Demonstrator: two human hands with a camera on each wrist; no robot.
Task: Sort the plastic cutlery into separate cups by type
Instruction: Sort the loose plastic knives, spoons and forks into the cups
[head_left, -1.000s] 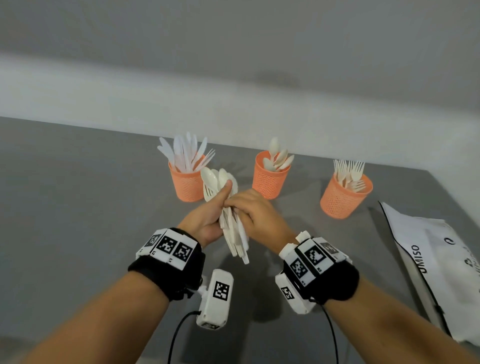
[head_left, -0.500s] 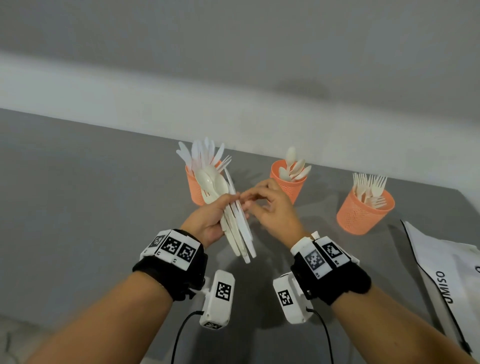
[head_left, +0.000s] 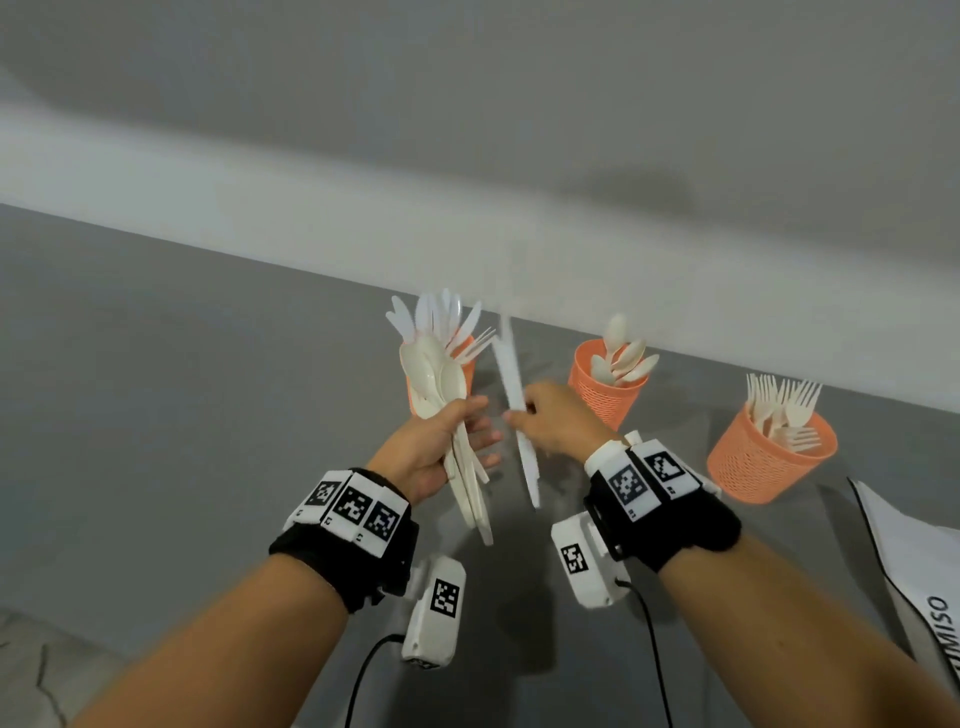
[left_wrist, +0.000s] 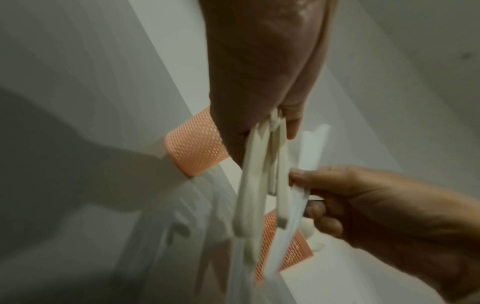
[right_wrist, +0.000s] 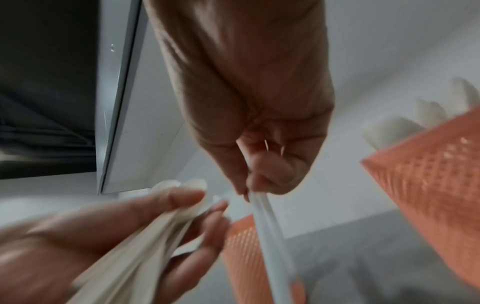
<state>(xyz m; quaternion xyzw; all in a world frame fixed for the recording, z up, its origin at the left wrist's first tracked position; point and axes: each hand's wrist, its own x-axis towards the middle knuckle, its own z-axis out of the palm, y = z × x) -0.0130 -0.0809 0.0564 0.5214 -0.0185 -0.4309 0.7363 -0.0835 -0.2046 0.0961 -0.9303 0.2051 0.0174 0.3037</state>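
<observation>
My left hand (head_left: 447, 441) grips a bundle of cream plastic spoons (head_left: 441, 384), bowls up, above the grey table; the same bundle (left_wrist: 259, 174) fills the left wrist view. My right hand (head_left: 545, 421) pinches a white plastic knife (head_left: 511, 384) held upright, apart from the bundle, and the knife (right_wrist: 270, 232) shows blurred in the right wrist view. Three orange mesh cups stand behind: the left cup (head_left: 465, 364) with knives and a fork, partly hidden by the bundle, the middle cup (head_left: 605, 395) with spoons, the right cup (head_left: 763, 462) with forks.
A white plastic bag (head_left: 919, 561) with dark lettering lies at the right edge of the table (head_left: 156, 389). A pale wall ledge (head_left: 311, 223) runs behind the cups. Cables hang from both wrist cameras near the front.
My right hand has drawn the white knife out of the bundle and moved it right. Both hands have risen a little toward the cups.
</observation>
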